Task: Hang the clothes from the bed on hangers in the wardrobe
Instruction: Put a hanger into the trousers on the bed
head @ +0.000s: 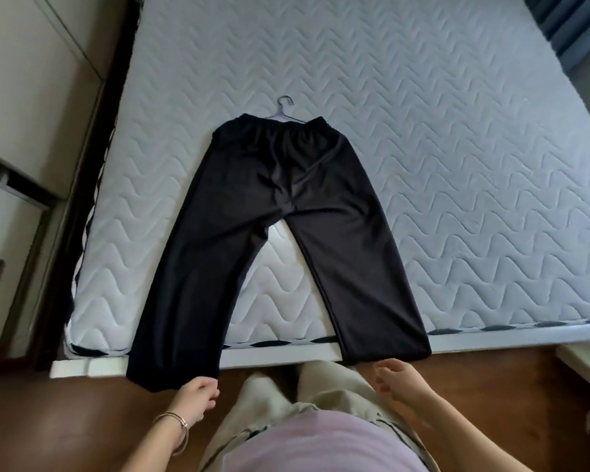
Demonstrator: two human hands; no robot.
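Trousers (280, 212) flat on bed (457, 165), hanger (281, 109) at waistband, cuffs over edge. Left hand (198, 398) curled at cuff, grip unclear; right hand (397, 379) loose, empty.

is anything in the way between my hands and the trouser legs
Nothing visible is. The left hand is right at one hem of the black trousers, the right hand just short of the other hem. The trousers lie spread on the mattress with nothing on top; a hanger hook shows at the waistband.
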